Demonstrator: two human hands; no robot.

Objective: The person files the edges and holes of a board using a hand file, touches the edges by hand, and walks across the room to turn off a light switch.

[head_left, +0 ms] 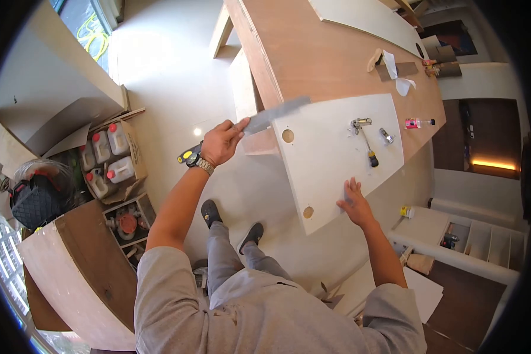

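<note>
My left hand [219,143] is closed around a long tool with a flat grey blade [280,114] and a black-and-yellow handle end [189,156]; I cannot tell its exact kind. The blade reaches over the near-left corner of a white panel [330,171]. Two round holes are cut along that panel's left edge. My right hand [355,203] rests with fingers spread on the panel's near edge. On the panel lie a metal hinge [360,124], a second hinge [386,135] and a screwdriver [372,157] with a black-and-yellow handle.
The panel lies on a wooden workbench [301,53], which also carries another white board [371,20], white paper [390,64] and a small bottle [418,123]. Jugs [119,138] in a carton and a black case [41,200] stand left. Shelving [484,242] is at right.
</note>
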